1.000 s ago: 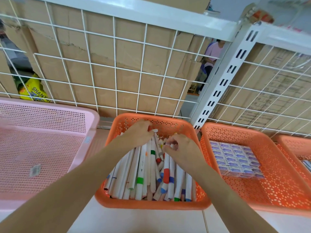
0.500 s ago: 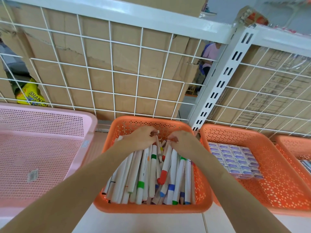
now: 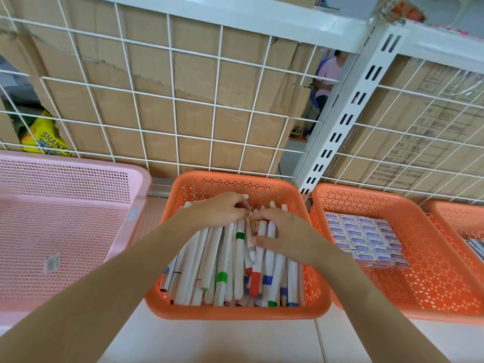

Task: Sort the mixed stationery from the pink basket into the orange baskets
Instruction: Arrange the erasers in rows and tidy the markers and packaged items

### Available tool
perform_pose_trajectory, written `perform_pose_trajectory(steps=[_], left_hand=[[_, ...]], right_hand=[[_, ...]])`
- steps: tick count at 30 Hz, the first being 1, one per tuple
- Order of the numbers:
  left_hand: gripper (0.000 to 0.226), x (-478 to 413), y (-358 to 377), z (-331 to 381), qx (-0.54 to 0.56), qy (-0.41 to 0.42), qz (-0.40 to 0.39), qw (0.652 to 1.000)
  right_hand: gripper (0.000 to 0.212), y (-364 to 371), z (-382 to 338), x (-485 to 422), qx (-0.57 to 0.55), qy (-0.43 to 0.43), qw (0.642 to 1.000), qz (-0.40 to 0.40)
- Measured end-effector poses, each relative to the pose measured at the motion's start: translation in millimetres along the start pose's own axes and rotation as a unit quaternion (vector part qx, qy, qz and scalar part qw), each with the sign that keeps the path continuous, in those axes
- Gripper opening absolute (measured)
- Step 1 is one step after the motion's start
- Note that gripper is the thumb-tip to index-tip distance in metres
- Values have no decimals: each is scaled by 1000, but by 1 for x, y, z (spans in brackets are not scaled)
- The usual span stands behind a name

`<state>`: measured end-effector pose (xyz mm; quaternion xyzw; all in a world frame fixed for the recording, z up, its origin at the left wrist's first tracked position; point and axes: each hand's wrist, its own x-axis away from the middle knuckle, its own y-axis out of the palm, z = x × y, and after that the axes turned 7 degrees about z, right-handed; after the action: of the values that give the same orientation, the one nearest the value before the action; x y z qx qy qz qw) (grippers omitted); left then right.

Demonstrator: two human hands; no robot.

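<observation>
Where the markers (image 3: 222, 271) fill the middle orange basket (image 3: 235, 314), the left hand (image 3: 222, 209) curls its fingers round their far ends; the right hand (image 3: 284, 231) pinches several between fingers and thumb.

Stockroom, wire-grid shelving (image 3: 193, 100), stacked cardboard cartons (image 3: 157, 82), sorting baskets (image 3: 235, 311)

You can read only "SHANY" on the yellow bag (image 3: 43, 137), far left. Print on small boxes (image 3: 364, 239), carton (image 3: 424, 132), pink basket (image 3: 78, 179) sticker (image 3: 51, 262): too small.
</observation>
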<state>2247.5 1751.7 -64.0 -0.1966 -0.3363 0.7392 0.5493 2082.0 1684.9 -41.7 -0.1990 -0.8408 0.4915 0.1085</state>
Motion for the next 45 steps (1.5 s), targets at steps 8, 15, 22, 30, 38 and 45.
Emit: perform_pose_trajectory(steps=[8, 15, 22, 30, 38, 45], left_hand=[[55, 49, -9, -1, -68, 86, 38, 993], [102, 88, -2, -11, -247, 96, -42, 963], [86, 76, -8, -15, -265, 84, -52, 959], [89, 76, -13, -17, -245, 79, -48, 965], [85, 73, -11, -16, -248, 85, -37, 964], [87, 73, -13, -15, -236, 77, -36, 968]], right_hand=[[22, -2, -17, 20, -93, -68, 985, 127], [19, -6, -39, 37, -243, 43, 956, -155], [21, -8, -38, 36, -245, 65, 943, -215], [30, -4, -60, 28, -67, -18, 958, -277], [31, 2, -77, 16, 52, -42, 926, -371], [25, 8, -81, 10, 118, -25, 904, -410]])
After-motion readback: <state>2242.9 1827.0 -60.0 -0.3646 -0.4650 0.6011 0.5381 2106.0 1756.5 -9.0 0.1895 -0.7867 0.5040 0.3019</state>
